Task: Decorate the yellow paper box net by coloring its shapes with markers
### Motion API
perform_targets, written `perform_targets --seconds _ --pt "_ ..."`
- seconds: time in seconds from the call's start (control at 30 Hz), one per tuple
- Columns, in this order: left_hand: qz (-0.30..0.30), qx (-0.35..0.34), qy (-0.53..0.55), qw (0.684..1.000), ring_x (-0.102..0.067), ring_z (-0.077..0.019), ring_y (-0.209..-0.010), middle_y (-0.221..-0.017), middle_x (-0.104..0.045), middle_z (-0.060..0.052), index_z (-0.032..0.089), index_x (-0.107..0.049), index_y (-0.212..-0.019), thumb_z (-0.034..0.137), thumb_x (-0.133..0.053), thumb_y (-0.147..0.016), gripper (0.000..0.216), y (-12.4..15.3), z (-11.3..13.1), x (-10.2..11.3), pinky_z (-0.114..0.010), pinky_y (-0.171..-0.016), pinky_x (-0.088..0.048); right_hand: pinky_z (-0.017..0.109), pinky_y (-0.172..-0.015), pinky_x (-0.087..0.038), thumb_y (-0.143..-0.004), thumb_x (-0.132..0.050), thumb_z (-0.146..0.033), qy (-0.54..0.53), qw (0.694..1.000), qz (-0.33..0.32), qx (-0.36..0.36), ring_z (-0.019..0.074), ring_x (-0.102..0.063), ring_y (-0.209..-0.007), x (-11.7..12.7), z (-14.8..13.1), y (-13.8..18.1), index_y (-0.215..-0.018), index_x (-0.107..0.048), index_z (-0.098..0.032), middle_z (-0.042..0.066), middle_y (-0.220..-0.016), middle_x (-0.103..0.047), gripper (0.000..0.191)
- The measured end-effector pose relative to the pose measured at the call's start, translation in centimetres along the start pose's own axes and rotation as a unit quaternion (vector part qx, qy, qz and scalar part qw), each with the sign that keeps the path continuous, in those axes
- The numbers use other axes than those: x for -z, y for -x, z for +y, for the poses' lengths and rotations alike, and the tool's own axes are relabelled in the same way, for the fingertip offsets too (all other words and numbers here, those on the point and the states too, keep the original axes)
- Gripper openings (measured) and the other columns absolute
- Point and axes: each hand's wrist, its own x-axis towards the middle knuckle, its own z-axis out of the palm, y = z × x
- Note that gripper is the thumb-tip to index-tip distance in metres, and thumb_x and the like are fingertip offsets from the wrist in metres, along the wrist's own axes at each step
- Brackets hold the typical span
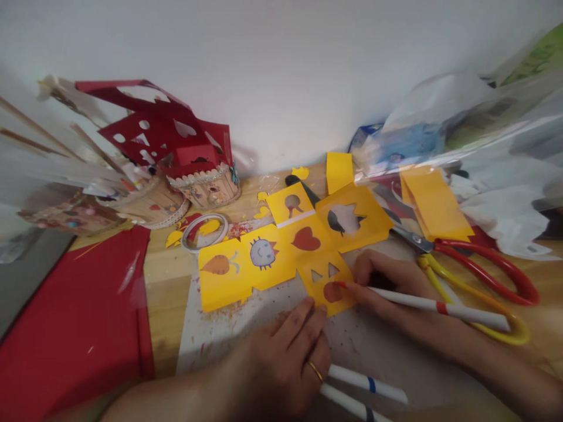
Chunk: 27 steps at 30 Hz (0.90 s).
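Observation:
A yellow paper cut-out [290,246], shaped like an unfolded box with coloured pictures on its panels, lies on a grey mat [229,328]. My left hand [285,357] rests with fingers stretched flat on the lowest panel's edge. My right hand [387,287] is closed around a white pen with a red band [440,306]; its red tip touches a red patch on that lowest panel. Two more white pens [365,392] lie under my left hand.
Red-and-yellow-handled scissors [479,275] lie at the right beside folded yellow paper [433,202]. A tape roll [204,230], stick-built holders [206,187] and cut red paper [153,126] stand at the back left. A red sheet [74,328] covers the left. Plastic bags [475,135] pile at the right.

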Motion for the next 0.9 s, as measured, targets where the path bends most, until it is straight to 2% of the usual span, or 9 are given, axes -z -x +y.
perform_targets --seconds 0.17,0.5,0.9 --pt "-0.001 0.002 0.005 1.000 -0.062 -0.0283 -0.100 -0.102 -0.067 -0.018 0.006 -0.060 -0.089 0.009 -0.034 -0.087 0.027 -0.04 0.02 -0.05 -0.032 -0.074 -0.054 0.023 -0.045 -0.033 -0.081 -0.055 -0.035 -0.004 1.000 -0.005 0.009 0.0114 -0.040 -0.053 -0.07 0.35 0.01 -0.064 -0.041 -0.022 -0.004 -0.059 -0.044 0.025" --pt "0.005 0.007 0.007 1.000 -0.061 -0.0276 -0.102 -0.105 -0.066 -0.018 0.006 -0.059 -0.090 0.010 -0.034 -0.089 0.026 0.15 0.02 -0.37 -0.032 -0.073 -0.055 0.023 -0.043 -0.030 -0.079 -0.055 -0.043 0.001 1.000 -0.010 0.008 0.0108 -0.036 -0.050 -0.09 -0.25 -0.16 -0.060 -0.037 -0.022 -0.005 -0.056 -0.039 0.033" --pt "-0.011 0.006 -0.008 1.000 -0.061 -0.0274 -0.102 -0.106 -0.066 -0.016 0.007 -0.059 -0.090 0.011 -0.038 -0.087 0.021 0.09 -0.07 -0.35 -0.031 -0.073 -0.054 0.024 -0.044 -0.030 -0.078 -0.053 -0.039 0.015 1.000 -0.002 0.010 0.0115 -0.037 -0.051 0.04 -0.01 -0.13 -0.060 -0.037 -0.022 -0.004 -0.056 -0.040 0.030"
